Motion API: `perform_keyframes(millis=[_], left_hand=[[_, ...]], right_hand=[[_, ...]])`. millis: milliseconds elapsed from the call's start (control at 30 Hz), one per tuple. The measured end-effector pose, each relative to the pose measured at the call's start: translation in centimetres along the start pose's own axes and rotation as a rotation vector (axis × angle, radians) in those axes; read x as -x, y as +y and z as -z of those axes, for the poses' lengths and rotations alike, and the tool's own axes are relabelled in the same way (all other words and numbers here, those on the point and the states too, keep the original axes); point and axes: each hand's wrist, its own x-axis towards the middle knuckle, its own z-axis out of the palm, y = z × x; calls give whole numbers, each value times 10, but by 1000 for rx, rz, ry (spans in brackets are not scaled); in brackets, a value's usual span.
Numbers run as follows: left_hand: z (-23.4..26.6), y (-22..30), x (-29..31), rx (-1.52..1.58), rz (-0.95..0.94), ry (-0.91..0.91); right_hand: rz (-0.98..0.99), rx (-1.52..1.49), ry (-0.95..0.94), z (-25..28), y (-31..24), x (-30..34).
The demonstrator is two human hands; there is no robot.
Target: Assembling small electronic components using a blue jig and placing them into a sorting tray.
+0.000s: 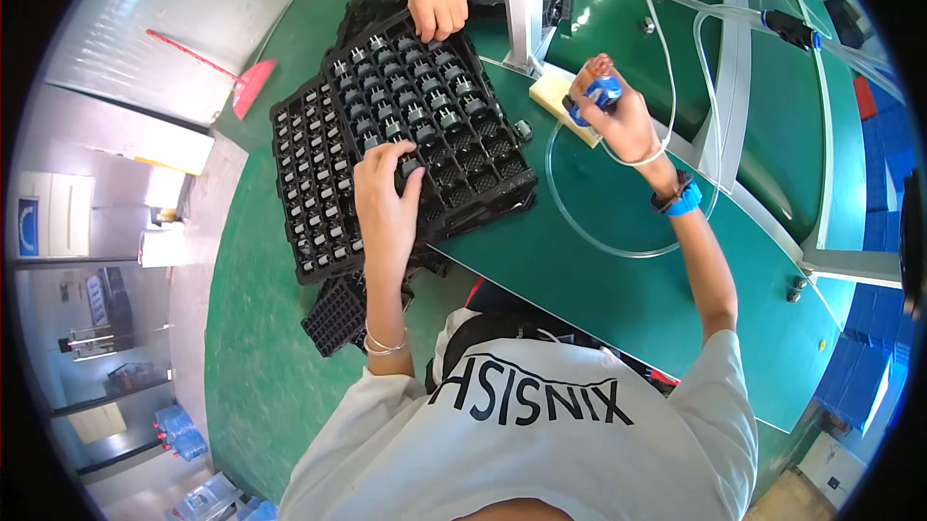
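Note:
My left hand (383,195) is over the near left part of a black compartment tray (454,217). Its thumb and forefinger close around a small dark plug part (411,167). Rows of black plug parts with metal pins (391,86) fill the tray's far side, while several pockets nearer me hold none. To the right, my right hand (623,125) grips a blue hand tool (601,96) above a pale yellow block (555,101). The tool's exact kind is partly hidden by my fingers. A clear hose (618,253) loops below that hand.
Another person's hand (437,4) rests at the tray's far edge. A second filled tray (314,178) lies to the left, with more trays lower down (336,316). A metal post (522,9) rises from the green table (628,299). One loose part (522,130) sits beside the tray.

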Motion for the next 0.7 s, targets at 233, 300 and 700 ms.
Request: perform_keyframes(millis=[233,300,700], left_hand=[[-9,-14,3,-72,60,-122],[-10,-16,2,-78,80,-136],[12,-2,4,1376,474,-182]], right_hand=[[40,448,41,-4,8,1],[11,460,43,-4,6,1],[145,425,72,-2,14,-3]])
